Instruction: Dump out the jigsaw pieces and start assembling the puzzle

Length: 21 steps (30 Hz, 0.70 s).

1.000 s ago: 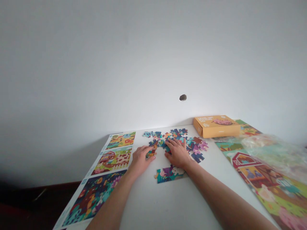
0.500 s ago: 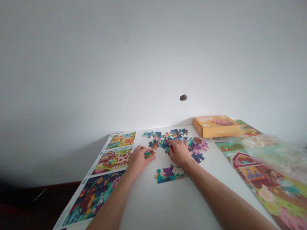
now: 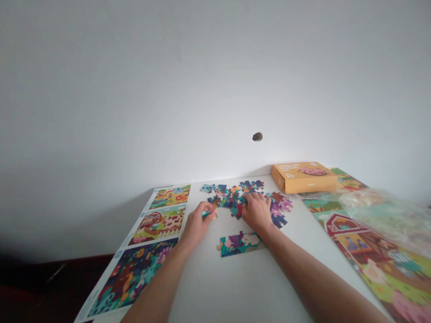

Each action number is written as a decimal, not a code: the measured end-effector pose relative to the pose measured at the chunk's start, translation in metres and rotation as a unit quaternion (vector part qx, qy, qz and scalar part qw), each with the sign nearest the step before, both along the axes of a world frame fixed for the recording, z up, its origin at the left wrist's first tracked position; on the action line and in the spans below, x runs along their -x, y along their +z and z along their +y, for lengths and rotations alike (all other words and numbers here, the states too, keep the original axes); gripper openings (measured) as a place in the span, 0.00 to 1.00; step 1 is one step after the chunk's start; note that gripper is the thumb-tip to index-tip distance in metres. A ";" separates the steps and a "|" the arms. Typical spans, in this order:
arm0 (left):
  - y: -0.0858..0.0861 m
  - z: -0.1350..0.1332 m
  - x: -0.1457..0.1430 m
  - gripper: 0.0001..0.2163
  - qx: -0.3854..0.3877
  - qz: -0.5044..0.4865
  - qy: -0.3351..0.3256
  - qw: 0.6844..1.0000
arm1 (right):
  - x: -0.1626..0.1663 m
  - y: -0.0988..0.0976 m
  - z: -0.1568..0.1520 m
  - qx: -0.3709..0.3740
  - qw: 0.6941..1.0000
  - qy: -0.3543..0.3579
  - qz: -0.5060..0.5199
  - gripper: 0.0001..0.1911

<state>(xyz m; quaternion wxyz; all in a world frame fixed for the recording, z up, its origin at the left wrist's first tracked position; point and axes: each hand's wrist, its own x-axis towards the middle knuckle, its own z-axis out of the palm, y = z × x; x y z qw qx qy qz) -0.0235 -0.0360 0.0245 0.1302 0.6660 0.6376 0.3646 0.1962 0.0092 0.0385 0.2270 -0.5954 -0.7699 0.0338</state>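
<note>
Head view shows two bare hands working over a white table that stands against a pale wall. On the left, the left hand pinches a puzzle piece between thumb and fingers, just above the table and near the left end of a spread of loose pieces. These lie overlapping across the far middle of the table, in dark blue, teal, red, purple and pink. The right hand rests on the right part of that spread, fingers bent downward; whether they grip anything I cannot tell, as the hand hides their tips. Nearer, between the two forearms, lies a joined strip with a white animal on it, its right end partly behind the right wrist. Along the left side runs a sheet of printed scenes. At far right sits a yellow box, and nearer on that side crumpled clear plastic lies over a farm poster.
</note>
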 end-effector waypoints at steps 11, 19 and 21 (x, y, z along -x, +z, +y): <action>0.000 -0.002 -0.007 0.11 0.008 -0.126 -0.038 0.991 | 0.003 0.001 -0.004 -0.021 0.970 0.241 0.034 0.31; 0.003 -0.004 -0.012 0.12 0.028 -0.154 -0.078 0.985 | 0.005 0.000 -0.002 -0.081 0.942 0.317 0.078 0.18; 0.005 -0.005 -0.013 0.13 0.029 -0.154 -0.092 0.983 | 0.004 -0.001 -0.001 -0.092 0.941 0.313 0.087 0.14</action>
